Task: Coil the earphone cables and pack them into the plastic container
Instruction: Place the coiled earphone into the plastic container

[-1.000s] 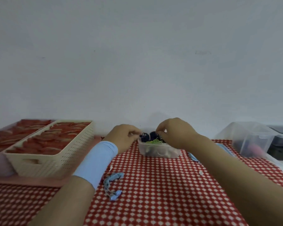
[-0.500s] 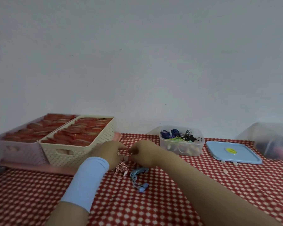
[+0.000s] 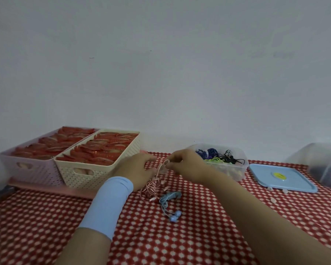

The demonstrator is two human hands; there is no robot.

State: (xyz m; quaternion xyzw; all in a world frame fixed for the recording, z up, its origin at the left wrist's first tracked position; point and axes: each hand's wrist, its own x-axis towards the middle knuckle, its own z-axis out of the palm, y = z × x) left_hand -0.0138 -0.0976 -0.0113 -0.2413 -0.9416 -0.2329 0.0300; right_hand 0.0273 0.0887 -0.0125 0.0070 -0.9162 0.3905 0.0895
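both arms reach forward, and the two hands come close together in the middle. the left hand (image 3: pixel 137 169) shows its back, with its fingers bent away. a light blue band (image 3: pixel 108 203) wraps its wrist. it sits right beside the pink earphone cable (image 3: pixel 152 185), but i cannot see a grip. the right hand (image 3: pixel 185 165) pinches the top of that cable with curled fingers.

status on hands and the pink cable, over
Right hand pinches pink earphone cable, tangle hanging to cloth. Left hand beside it, grip unclear. Blue earphones beside the tangle. Container open.
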